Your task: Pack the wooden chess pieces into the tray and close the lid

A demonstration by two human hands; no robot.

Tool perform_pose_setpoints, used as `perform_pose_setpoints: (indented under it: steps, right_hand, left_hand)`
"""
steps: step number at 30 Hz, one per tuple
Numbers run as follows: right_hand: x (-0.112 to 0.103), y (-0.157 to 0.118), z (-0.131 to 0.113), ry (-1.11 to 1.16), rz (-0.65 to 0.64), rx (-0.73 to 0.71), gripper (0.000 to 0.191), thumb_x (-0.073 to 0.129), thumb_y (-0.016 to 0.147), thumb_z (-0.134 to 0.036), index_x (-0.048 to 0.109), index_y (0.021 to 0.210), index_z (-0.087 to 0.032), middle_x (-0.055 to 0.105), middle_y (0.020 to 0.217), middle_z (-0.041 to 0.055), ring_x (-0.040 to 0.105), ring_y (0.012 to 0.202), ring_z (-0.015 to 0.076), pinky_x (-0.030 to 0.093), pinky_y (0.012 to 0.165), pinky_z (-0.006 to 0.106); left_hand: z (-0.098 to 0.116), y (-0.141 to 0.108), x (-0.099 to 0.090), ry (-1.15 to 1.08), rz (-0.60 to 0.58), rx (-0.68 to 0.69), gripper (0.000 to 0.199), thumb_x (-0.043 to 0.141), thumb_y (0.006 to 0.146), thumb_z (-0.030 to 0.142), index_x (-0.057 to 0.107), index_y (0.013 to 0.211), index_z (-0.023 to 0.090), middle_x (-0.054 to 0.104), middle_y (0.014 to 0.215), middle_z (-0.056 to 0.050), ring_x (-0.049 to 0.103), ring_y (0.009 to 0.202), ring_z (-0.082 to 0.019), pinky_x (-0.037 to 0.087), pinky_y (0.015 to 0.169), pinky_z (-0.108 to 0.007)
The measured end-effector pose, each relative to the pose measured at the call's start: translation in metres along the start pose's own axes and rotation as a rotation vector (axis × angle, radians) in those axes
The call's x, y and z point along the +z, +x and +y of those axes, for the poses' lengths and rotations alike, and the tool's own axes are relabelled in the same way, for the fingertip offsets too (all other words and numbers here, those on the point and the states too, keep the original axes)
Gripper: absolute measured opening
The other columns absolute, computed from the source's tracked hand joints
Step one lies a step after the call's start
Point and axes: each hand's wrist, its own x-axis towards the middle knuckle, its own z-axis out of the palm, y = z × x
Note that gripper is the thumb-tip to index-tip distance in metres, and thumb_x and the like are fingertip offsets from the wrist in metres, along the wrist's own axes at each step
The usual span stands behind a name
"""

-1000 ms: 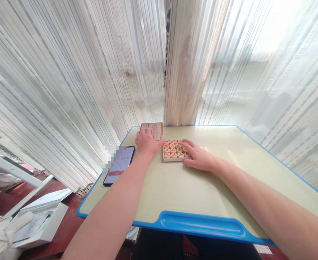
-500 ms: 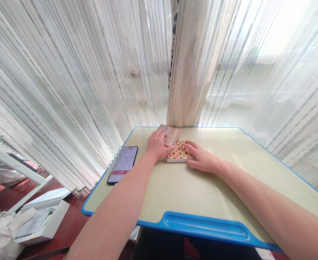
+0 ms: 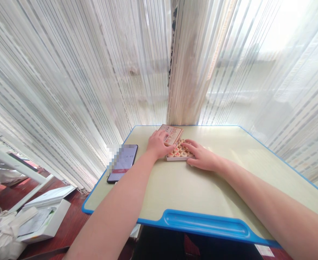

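Observation:
An open box (image 3: 172,159) of round wooden pieces (image 3: 177,154) marked in red and black characters sits on the table. Behind it, at its left, a patterned lid (image 3: 175,134) lies tilted over the box's back left part. My left hand (image 3: 159,145) is closed around the lid's left side, with the thumb at its front edge. On the right, my right hand (image 3: 200,156) has its fingers spread over the right side of the box, thumb at the front corner; it holds nothing that I can see. Fingers hide some of the pieces.
A phone (image 3: 123,162) showing a timer lies at the table's left edge. The table (image 3: 186,191) has a blue rim with a molded tray in front. Striped curtains hang behind; a white box (image 3: 47,224) stands on the floor at left.
The lid has shifted slightly right over the box, with my left hand on it. My right hand has barely moved.

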Motion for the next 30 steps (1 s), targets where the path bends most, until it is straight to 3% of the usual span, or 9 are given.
perform_pose_setpoints:
  steps: [8,13,21,26,30]
  right_hand:
    - [-0.0005,0.0002,-0.0013,-0.006,0.001,0.021,0.075,0.051,0.073,-0.03,0.032,0.144,-0.02,0.03,0.148,0.013,0.038,0.131,0.0306,0.035,0.107,0.043]
    - [-0.0018,0.0003,-0.0033,-0.018,-0.008,0.011,0.073,0.051,0.074,-0.031,0.033,0.143,-0.021,0.031,0.148,0.0125,0.04,0.13,0.0305,0.035,0.107,0.043]
    - [-0.0032,0.0002,-0.0069,-0.002,-0.017,0.04,0.073,0.05,0.072,-0.03,0.035,0.142,-0.017,0.03,0.148,0.0143,0.039,0.131,0.0309,0.034,0.108,0.042]
    - [-0.0017,0.001,-0.0035,0.08,0.152,0.018,0.092,0.056,0.068,-0.029,0.014,0.149,-0.017,0.031,0.147,0.016,0.04,0.129,0.0314,0.037,0.105,0.044]
    - [-0.0054,0.0017,-0.005,0.066,0.274,0.068,0.095,0.057,0.072,-0.035,0.007,0.149,-0.013,0.013,0.154,0.0176,0.03,0.136,0.032,0.035,0.107,0.045]
  left_hand:
    - [-0.0007,-0.0002,0.0015,-0.016,0.011,0.033,0.05,0.065,0.066,0.049,0.06,0.108,0.021,0.056,0.126,-0.005,0.046,0.121,-0.025,0.036,0.106,-0.036]
    - [0.002,-0.0008,-0.001,0.005,0.003,0.014,0.054,0.065,0.066,0.05,0.058,0.111,0.022,0.051,0.133,-0.005,0.039,0.128,-0.027,0.032,0.109,-0.039]
    - [0.0029,-0.0007,-0.0012,-0.04,0.027,0.058,0.052,0.066,0.065,0.047,0.059,0.109,0.02,0.053,0.13,-0.007,0.042,0.125,-0.027,0.033,0.109,-0.038]
    - [0.0013,-0.0002,-0.0032,-0.17,-0.002,0.144,0.047,0.066,0.066,0.043,0.058,0.107,0.019,0.059,0.119,-0.007,0.053,0.112,-0.023,0.042,0.1,-0.037]
    - [0.0011,-0.0007,-0.0036,-0.202,-0.045,0.184,0.044,0.067,0.064,0.04,0.061,0.102,0.018,0.061,0.115,-0.009,0.055,0.11,-0.025,0.042,0.099,-0.039]
